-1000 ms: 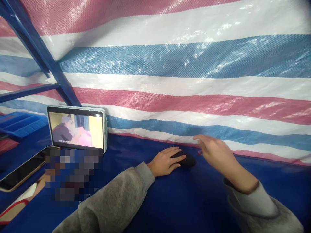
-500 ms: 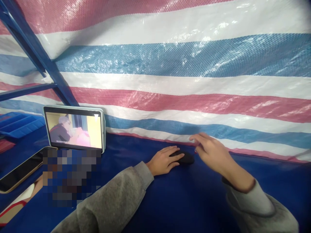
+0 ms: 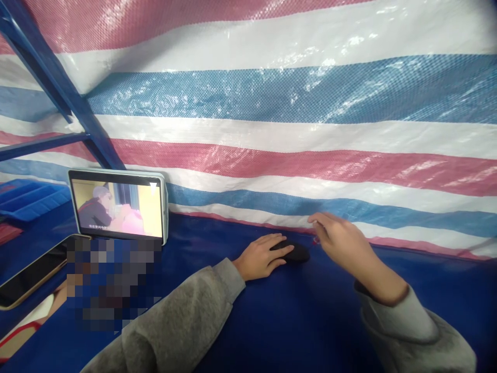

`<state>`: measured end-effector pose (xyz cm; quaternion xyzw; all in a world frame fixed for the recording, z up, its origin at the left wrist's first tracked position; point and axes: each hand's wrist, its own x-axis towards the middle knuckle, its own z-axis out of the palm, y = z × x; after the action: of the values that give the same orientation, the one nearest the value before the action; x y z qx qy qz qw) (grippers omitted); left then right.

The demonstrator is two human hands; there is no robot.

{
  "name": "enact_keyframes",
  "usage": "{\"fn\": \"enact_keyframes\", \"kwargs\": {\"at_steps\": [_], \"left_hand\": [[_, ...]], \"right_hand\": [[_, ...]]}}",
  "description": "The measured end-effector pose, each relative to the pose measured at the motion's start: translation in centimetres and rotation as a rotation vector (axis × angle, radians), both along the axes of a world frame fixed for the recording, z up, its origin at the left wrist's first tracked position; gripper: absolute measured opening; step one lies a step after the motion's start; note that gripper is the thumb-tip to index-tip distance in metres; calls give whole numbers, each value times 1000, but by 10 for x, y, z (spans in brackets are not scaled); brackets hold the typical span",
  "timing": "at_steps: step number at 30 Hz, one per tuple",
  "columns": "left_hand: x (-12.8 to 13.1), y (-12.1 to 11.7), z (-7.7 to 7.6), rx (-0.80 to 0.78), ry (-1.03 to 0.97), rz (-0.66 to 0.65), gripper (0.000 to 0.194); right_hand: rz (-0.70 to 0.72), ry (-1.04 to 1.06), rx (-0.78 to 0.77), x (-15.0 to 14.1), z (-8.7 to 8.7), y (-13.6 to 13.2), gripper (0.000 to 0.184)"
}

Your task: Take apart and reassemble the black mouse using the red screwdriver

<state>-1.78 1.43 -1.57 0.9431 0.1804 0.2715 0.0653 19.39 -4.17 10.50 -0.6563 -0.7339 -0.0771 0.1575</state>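
Observation:
A black rounded thing that looks like a computer mouse (image 3: 298, 253) lies on the dark blue table surface. From its left side, my left hand (image 3: 264, 257) reaches over it, fingers stretched across its top and near edge, holding it against the table. Just to the right, my right hand (image 3: 341, 241) is raised slightly above the table, with thumb and index finger bent together in a pinch. A tiny reddish bit (image 3: 316, 240) shows below those fingertips. Whatever the pinch holds is too small to make out.
A tablet (image 3: 118, 206) playing a cartoon leans at the left, with a phone (image 3: 37, 272) before it beside a blurred-out patch. A blue divided tray (image 3: 33, 199) sits farther left. Striped plastic sheeting (image 3: 272, 98) hangs behind the table, next to a blue metal frame (image 3: 58, 88).
My right hand has shifted slightly right, away from the mouse, and its fingers look more closed. My left hand stays in place on the mouse.

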Motion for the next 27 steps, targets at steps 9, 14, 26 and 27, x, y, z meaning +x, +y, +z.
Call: {"fn": "enact_keyframes", "kwargs": {"at_steps": [9,14,26,27], "left_hand": [[0,0,0,-25,-2,0,41],[0,0,0,-26,0,-1,41],[0,0,0,-9,-2,3,41],[0,0,0,-11,-3,3,41]], "right_hand": [[-6,8,-21,1,1,0,30],[14,-1,6,1,0,0,34],[1,-17,5,1,1,-1,34],[-2,-9,6,1,1,-1,32]]}}
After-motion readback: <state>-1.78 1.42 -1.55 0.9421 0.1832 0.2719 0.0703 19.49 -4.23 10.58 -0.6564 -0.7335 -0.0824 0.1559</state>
